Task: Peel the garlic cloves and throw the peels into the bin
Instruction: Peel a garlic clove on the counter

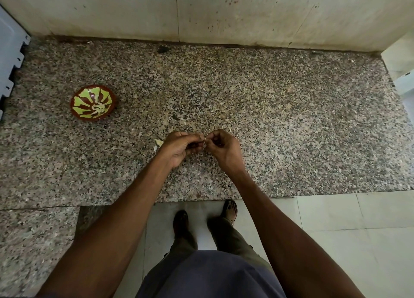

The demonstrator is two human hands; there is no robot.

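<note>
peeling a garlic clove (204, 141) over the granite counter (268, 123), both hands meeting just above the stone near its front edge. left hand (181, 146) has its fingers (194, 138) curled in, thumb on top, pinching the clove from its side. right hand (220, 146) is curled the same way, fingertips pinching the other end or a flap of skin, can't tell which, the clove is mostly hidden. only a pale sliver shows in the gap where the two sets of fingertips touch, so the clove sits right between them, held off the counter, not resting on it.

to do this step well, my read: keep the left pinch firm and steady, let the right nails catch the dry skin at the tip and pull along the clove's length, turn the clove a bit after each strip. small pulls, else the skin tears into crumbs. clove is small and slick once bare, likely to pop out if squeezed hard.

loose peels (158, 144) lie on the counter just beside the left hand, on its outer side, touching the stone. they look not yet binned; no bin in view, so where they go can't be told from here. patterned bowl (93, 102) sits well apart to the left, back from the hands; something pale in it, may be cloves or just the glaze pattern, too small to tell.
</note>
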